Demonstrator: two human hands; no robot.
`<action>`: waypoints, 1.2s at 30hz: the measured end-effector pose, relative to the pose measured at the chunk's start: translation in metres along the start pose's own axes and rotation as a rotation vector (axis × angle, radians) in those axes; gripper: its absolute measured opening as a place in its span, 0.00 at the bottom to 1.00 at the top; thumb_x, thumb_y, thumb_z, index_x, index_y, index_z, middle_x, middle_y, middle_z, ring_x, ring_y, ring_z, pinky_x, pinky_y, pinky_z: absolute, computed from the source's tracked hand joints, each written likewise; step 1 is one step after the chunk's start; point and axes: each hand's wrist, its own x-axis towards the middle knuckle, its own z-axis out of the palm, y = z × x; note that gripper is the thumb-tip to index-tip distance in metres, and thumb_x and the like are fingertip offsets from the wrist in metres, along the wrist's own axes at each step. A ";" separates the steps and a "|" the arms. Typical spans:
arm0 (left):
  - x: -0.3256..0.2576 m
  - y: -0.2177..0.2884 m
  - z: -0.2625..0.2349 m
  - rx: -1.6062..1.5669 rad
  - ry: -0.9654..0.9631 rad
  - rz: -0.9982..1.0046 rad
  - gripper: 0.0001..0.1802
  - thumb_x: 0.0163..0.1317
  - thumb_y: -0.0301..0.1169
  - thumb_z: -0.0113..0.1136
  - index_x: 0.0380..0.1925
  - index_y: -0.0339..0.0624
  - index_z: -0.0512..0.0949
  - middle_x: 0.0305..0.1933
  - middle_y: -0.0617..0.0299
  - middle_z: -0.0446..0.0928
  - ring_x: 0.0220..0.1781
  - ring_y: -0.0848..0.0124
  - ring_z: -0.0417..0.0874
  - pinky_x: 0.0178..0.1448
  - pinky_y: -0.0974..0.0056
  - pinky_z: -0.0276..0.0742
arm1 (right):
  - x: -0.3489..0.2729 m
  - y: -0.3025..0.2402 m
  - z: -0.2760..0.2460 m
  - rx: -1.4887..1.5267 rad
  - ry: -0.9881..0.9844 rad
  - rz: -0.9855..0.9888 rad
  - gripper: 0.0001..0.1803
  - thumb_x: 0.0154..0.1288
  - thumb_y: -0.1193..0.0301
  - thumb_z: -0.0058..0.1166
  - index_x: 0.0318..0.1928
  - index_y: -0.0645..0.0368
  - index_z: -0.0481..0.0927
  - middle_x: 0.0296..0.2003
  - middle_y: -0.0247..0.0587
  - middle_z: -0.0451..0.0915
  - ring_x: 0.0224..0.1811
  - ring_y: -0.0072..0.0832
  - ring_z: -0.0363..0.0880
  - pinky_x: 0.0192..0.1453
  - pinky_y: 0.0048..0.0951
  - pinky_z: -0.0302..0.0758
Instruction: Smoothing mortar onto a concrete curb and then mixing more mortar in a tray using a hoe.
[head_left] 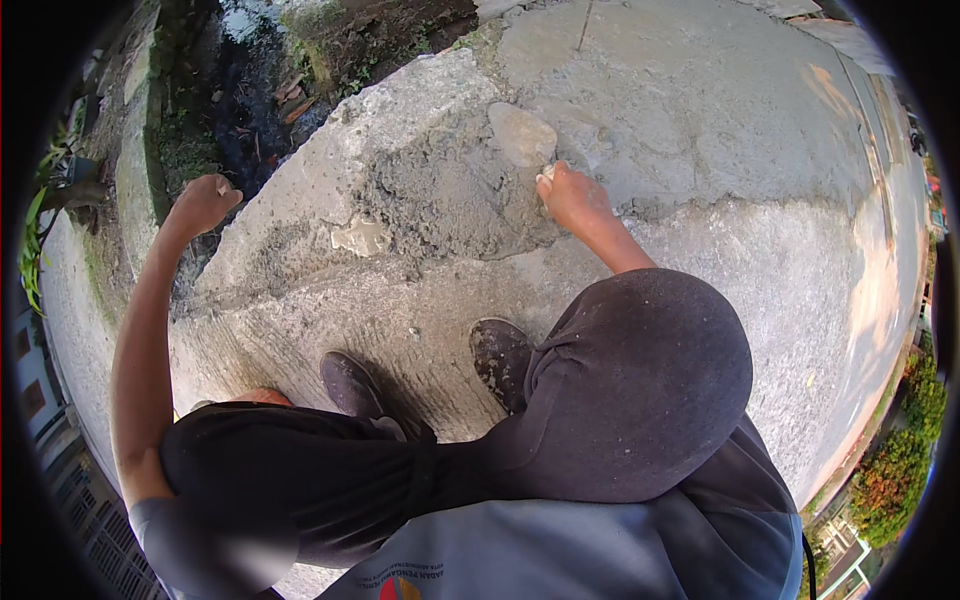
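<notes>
My right hand (578, 196) is closed round the handle of a trowel. The rounded, cement-smeared trowel blade (523, 135) lies against the wet grey mortar (440, 195), just beyond my fingers. Rough, lumpy mortar spreads to the left of the blade, while a smoother wet layer (690, 120) covers the ground to its right. My left hand (205, 205) hangs off to the left near the ditch edge, its fingers curled in with nothing visible in them.
A dark, littered ditch (250, 110) runs along the far left behind the broken concrete edge. My shoes (500, 362) stand on the ridged older concrete (280, 350). A small puddle (360, 237) sits on the near side of the mortar. A thin stick (585, 25) rises at the back.
</notes>
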 end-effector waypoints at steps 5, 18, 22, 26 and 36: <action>-0.004 0.005 -0.006 0.007 0.009 0.001 0.23 0.60 0.43 0.62 0.42 0.31 0.83 0.39 0.38 0.84 0.47 0.44 0.86 0.52 0.49 0.79 | -0.004 0.004 -0.016 0.029 -0.020 0.023 0.25 0.75 0.55 0.44 0.54 0.66 0.76 0.46 0.60 0.84 0.52 0.52 0.83 0.57 0.52 0.77; 0.008 0.006 0.003 -0.012 -0.001 0.034 0.24 0.62 0.45 0.60 0.39 0.29 0.81 0.39 0.38 0.83 0.47 0.45 0.85 0.52 0.49 0.77 | 0.004 0.028 -0.021 0.100 -0.068 0.104 0.27 0.75 0.52 0.45 0.53 0.67 0.76 0.45 0.56 0.85 0.48 0.50 0.85 0.52 0.50 0.79; 0.012 -0.017 0.009 -0.002 0.035 0.056 0.25 0.63 0.46 0.61 0.41 0.29 0.80 0.37 0.40 0.83 0.46 0.47 0.85 0.51 0.49 0.77 | -0.017 0.037 -0.042 0.293 -0.132 0.184 0.29 0.75 0.50 0.46 0.51 0.69 0.77 0.47 0.58 0.83 0.44 0.48 0.86 0.46 0.48 0.82; 0.032 -0.020 0.015 -0.031 0.004 0.049 0.24 0.64 0.46 0.61 0.42 0.30 0.80 0.37 0.41 0.83 0.44 0.49 0.86 0.49 0.49 0.77 | 0.004 0.081 -0.007 0.068 0.038 0.075 0.29 0.74 0.50 0.47 0.54 0.67 0.77 0.48 0.60 0.83 0.46 0.50 0.86 0.49 0.49 0.80; 0.048 -0.010 0.025 -0.009 0.002 0.102 0.23 0.66 0.45 0.60 0.41 0.31 0.80 0.36 0.44 0.82 0.40 0.55 0.85 0.44 0.51 0.78 | -0.039 0.093 0.029 0.076 0.286 0.071 0.27 0.70 0.51 0.55 0.57 0.61 0.77 0.41 0.63 0.83 0.46 0.56 0.84 0.47 0.50 0.77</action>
